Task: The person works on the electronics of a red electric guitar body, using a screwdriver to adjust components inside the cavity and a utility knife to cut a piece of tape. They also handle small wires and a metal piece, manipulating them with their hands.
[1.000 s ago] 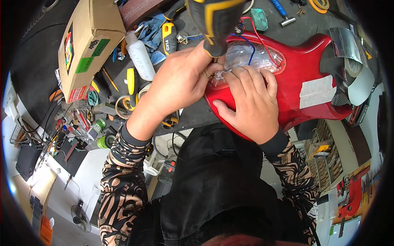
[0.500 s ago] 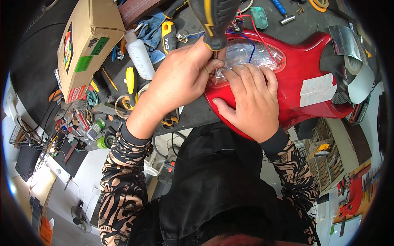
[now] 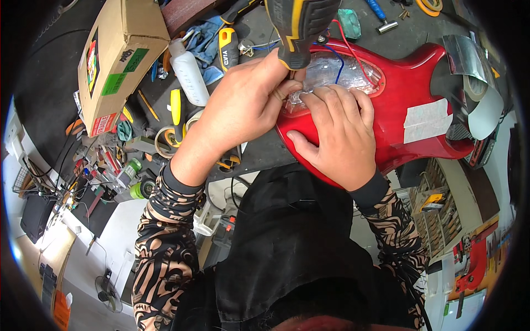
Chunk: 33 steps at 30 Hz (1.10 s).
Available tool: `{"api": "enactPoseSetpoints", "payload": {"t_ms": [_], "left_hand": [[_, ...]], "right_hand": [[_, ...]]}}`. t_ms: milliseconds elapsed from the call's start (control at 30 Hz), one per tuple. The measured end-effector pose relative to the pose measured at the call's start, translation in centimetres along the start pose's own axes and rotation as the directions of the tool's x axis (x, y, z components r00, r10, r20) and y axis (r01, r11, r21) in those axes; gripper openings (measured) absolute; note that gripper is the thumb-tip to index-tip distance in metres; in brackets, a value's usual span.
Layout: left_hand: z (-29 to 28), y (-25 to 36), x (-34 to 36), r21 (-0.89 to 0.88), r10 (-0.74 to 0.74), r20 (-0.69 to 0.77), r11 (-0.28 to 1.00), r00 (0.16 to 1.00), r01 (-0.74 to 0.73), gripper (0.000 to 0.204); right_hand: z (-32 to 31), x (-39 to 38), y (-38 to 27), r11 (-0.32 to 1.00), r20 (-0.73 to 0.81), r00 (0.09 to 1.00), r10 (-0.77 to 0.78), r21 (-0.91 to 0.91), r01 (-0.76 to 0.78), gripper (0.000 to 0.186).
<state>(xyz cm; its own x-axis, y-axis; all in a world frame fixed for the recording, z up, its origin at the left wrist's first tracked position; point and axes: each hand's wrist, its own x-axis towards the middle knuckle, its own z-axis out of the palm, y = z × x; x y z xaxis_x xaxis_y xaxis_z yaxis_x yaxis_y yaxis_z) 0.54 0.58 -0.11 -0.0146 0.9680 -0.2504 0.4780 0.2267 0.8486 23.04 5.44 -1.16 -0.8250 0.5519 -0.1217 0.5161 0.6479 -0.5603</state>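
A red guitar body (image 3: 406, 77) lies on the bench with a foil-lined cavity (image 3: 353, 77) in its face. My left hand (image 3: 245, 105) is closed at the cavity's left end, its thumb and fingers pinched around the shaft of a screwdriver (image 3: 301, 25). The black and yellow handle rises above the hand, leaning right; the tip is hidden by my fingers. Beside it, my right hand (image 3: 342, 135) rests on the guitar body with fingers stretched out, fingertips at the cavity's lower edge. A red wire (image 3: 353, 48) and a blue wire (image 3: 341, 63) run over the cavity.
To the left stand a cardboard box (image 3: 118, 66) and a white bottle (image 3: 189, 77). A yellow-handled cutter (image 3: 227, 49), tape rolls (image 3: 164, 142) and many small tools lie around them. A hammer (image 3: 383, 19) and a green block (image 3: 349, 23) lie beyond the guitar; foil sheet (image 3: 462, 55) lies right.
The screwdriver handle has shifted and tilted slightly to the right above my left hand. Both hands stay in nearly the same place on the guitar body.
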Motion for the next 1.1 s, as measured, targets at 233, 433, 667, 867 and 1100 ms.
{"api": "enactPoseSetpoints", "payload": {"t_ms": [233,433,667,867,1100], "left_hand": [[-0.2,1.1,-4.7,-0.548,-0.091,-0.463,0.811,0.881,-0.204,0.018],[5.4,0.4,-12.4,-0.761,-0.353,-0.359,0.647,0.864,-0.052,0.015],[12.0,-0.7,-11.5,-0.522,-0.437,-0.383,0.829,0.814,0.200,0.037],[13.2,-1.7,-10.1,-0.611,-0.497,-0.416,0.773,0.762,0.171,0.059],[13.4,-1.2,-10.4,-0.681,-0.562,-0.393,0.710,0.728,0.179,0.064]], "right_hand": [[-3.5,1.7,-0.6,0.990,0.119,0.992,0.043,0.130,-0.059,0.028],[-6.6,6.4,-0.1,0.825,0.533,0.837,0.122,0.415,-0.384,0.031],[-5.2,10.4,1.0,0.756,0.901,0.431,0.060,0.241,-0.609,0.043],[-4.5,10.4,1.4,0.552,0.959,0.266,0.097,0.170,-0.816,0.052],[-5.3,10.5,0.7,0.353,0.988,0.125,0.091,0.086,-0.932,0.058]]}}
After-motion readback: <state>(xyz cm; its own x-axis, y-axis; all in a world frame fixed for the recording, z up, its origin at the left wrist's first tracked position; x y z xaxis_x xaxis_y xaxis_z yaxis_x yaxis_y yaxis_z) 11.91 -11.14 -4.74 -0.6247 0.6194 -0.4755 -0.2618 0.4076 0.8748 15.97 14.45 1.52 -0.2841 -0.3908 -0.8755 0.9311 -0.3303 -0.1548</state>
